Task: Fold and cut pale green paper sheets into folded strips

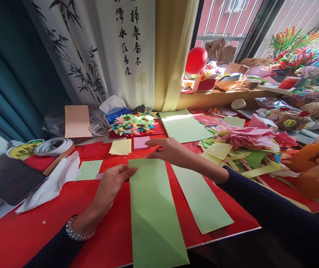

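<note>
A long green paper strip with a diagonal crease lies in front of me, its near end past the table's front edge. My left hand pinches the strip's upper left corner between thumb and fingers. Over its top edge is my right hand, fingers stretched toward the left beside a small pink paper square; its thumb is near the strip's top. A second, paler green strip lies to the right. Yellow, green and red paper squares lie to the left.
Behind the squares is a pile of folded colourful paper pieces. Large green sheets lie at the back, pink and yellow scraps at the right. A dark tablet-like object and white cable coils are at the left.
</note>
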Demonstrator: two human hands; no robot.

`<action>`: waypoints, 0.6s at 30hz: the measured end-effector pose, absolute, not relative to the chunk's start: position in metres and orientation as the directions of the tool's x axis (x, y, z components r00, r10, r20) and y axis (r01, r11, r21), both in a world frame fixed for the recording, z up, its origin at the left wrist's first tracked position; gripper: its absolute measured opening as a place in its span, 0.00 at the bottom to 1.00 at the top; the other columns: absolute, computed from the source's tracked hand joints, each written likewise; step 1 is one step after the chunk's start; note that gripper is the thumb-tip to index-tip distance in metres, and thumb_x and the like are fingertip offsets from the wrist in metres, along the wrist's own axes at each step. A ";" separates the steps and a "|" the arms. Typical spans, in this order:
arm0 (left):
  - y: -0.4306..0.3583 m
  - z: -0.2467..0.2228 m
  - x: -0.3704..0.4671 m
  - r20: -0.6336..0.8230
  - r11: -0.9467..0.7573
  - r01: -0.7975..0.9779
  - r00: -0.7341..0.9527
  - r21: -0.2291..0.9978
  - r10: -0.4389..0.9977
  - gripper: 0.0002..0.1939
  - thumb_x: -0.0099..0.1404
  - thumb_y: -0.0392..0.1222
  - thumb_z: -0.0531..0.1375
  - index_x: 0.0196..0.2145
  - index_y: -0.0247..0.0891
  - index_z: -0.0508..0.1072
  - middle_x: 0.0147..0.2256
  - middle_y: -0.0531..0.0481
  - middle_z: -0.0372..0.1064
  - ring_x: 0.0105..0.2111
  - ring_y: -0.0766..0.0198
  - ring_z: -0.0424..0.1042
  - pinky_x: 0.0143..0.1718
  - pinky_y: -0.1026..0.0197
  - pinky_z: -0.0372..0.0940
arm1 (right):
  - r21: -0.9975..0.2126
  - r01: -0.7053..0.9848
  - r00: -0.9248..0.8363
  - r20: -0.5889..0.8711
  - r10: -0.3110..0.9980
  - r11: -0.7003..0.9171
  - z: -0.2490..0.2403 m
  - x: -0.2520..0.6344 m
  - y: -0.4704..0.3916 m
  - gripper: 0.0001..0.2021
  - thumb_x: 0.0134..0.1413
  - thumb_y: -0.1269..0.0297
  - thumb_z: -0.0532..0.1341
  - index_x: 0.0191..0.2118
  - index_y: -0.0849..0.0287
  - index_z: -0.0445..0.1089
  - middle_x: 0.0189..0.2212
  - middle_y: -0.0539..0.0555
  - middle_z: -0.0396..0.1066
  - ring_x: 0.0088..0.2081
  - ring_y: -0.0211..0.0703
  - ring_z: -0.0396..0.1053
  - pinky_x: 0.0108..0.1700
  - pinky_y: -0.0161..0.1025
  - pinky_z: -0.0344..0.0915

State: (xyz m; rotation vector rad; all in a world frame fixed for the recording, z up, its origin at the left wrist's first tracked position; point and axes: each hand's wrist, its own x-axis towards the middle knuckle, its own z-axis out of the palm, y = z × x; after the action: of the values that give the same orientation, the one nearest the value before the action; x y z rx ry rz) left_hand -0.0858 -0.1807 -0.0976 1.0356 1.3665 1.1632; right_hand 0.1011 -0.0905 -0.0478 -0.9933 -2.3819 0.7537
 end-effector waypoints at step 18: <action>-0.183 -0.107 -0.080 -0.072 0.103 0.116 -0.241 0.988 0.968 0.15 0.50 0.53 0.64 0.24 0.37 0.75 0.24 0.52 0.72 0.25 0.62 0.69 0.27 0.63 0.62 | -0.480 0.531 -0.485 0.504 0.715 0.698 -0.008 0.045 -0.044 0.10 0.53 0.62 0.58 0.28 0.61 0.74 0.22 0.50 0.68 0.25 0.34 0.59 0.26 0.33 0.48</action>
State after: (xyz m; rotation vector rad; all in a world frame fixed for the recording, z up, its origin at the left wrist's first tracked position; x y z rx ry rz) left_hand -0.0803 -0.1830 -0.1068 1.1138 1.5212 1.2503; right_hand 0.0448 -0.0437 -0.0080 -0.9465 -2.2044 0.3383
